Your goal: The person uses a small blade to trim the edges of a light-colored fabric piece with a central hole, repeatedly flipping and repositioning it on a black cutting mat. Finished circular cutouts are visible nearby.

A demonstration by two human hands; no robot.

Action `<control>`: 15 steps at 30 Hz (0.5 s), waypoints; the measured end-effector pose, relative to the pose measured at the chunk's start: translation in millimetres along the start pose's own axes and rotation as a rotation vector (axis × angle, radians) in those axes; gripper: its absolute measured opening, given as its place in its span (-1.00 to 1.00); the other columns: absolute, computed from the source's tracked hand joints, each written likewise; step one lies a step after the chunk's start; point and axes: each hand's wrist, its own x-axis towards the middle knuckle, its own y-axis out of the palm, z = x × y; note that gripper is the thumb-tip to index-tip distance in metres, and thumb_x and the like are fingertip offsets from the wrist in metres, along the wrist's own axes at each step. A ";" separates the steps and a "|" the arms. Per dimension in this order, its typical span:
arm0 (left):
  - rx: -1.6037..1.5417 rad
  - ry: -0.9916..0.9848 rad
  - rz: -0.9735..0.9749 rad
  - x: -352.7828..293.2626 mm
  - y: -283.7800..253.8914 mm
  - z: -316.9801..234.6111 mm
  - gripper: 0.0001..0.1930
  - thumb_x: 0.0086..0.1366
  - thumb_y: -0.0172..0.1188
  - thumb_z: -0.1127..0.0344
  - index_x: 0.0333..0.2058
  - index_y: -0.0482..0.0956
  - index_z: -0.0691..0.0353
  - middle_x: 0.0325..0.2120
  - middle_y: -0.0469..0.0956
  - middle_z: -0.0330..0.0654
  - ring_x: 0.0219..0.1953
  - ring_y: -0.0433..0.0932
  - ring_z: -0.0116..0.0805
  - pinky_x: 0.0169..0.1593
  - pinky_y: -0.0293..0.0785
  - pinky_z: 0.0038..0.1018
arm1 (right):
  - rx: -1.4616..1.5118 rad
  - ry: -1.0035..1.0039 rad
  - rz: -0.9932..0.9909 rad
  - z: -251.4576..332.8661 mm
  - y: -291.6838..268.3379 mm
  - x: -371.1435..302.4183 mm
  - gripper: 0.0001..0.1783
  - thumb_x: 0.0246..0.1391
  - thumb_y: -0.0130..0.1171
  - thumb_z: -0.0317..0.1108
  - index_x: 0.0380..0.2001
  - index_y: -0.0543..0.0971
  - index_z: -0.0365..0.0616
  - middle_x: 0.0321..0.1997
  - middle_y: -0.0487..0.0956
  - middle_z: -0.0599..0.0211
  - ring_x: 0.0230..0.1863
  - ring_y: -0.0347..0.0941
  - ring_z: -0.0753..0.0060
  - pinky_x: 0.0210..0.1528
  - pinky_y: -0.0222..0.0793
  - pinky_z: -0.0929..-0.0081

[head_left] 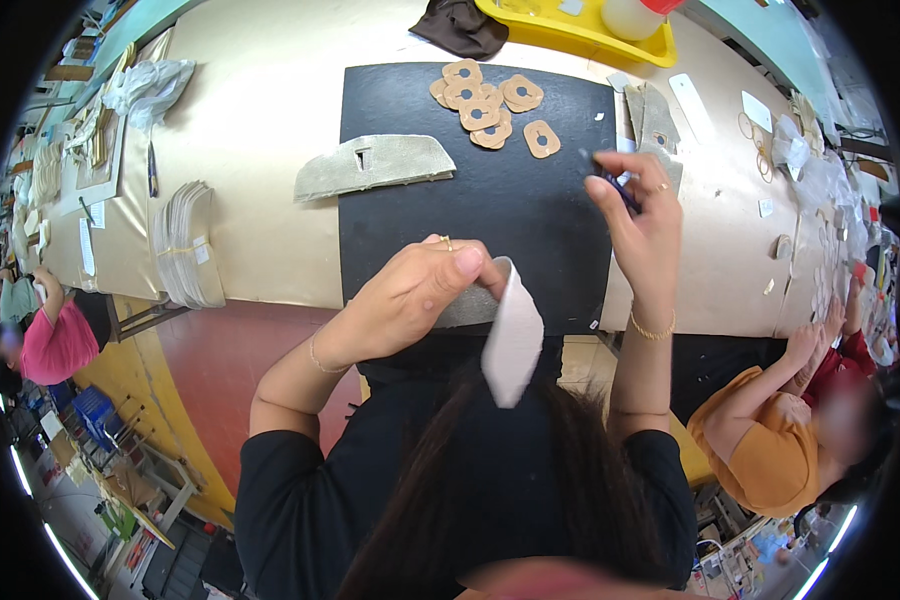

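Observation:
My left hand is closed on a curved, pale grey fabric piece near the front edge of a black mat. One end of that piece bends up and hangs toward me. Above the mat's right side, my right hand is closed round a slim, dark blue tool, its tip blurred and pointing up and left. A similar grey fabric piece with a small rectangular slot lies across the mat's left edge. Several brown ring-shaped patches are heaped at the far side, with a single patch apart from them.
To the left lies a tied stack of grey pieces. More grey pieces lie right of the mat. A yellow tray and a dark brown cloth sit at the back. A person in an orange top works at the right.

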 end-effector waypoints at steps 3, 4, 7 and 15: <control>0.225 0.051 0.028 -0.3 1.0 0.8 -0.68 0.44 0.06 0.16 -0.33 0.63 0.29 -0.38 0.60 -0.13 -0.27 0.54 -0.29 -0.03 0.30 -0.39 | -0.136 0.099 0.017 -23.2 17.8 10.0 -0.42 -0.10 0.49 -0.12 -0.03 0.58 -0.14 -0.20 0.54 0.26 -0.22 0.51 0.35 -0.17 0.42 0.45; 0.321 0.062 0.055 -1.3 1.9 -0.2 -0.74 0.40 0.13 0.22 -0.35 0.64 0.30 -0.37 0.60 -0.12 -0.28 0.53 -0.29 -0.04 0.29 -0.40 | -0.195 0.164 0.039 -26.8 23.0 11.8 -0.38 -0.12 0.50 -0.10 0.00 0.56 -0.13 -0.18 0.54 0.25 -0.21 0.51 0.33 -0.16 0.43 0.43; 0.357 0.084 0.025 -2.9 5.6 -4.0 -0.84 0.25 0.29 0.49 -0.19 0.59 0.33 -0.30 0.60 -0.13 -0.34 0.58 -0.38 -0.16 0.42 -0.48 | -0.342 0.156 0.078 -29.1 40.5 18.6 -0.39 -0.13 0.50 -0.11 -0.02 0.56 -0.13 -0.18 0.55 0.21 -0.18 0.54 0.23 -0.13 0.46 0.36; -0.132 -0.129 -0.164 -15.2 2.5 -8.7 -0.35 0.26 0.24 0.59 0.28 0.15 0.33 -0.24 0.57 -0.03 -0.32 0.64 -0.38 -0.23 0.61 -0.49 | -0.111 0.238 0.107 -29.0 48.4 26.3 -0.72 0.03 0.36 -0.30 -0.21 0.62 -0.19 -0.32 0.65 0.23 -0.30 0.59 0.19 -0.20 0.46 0.38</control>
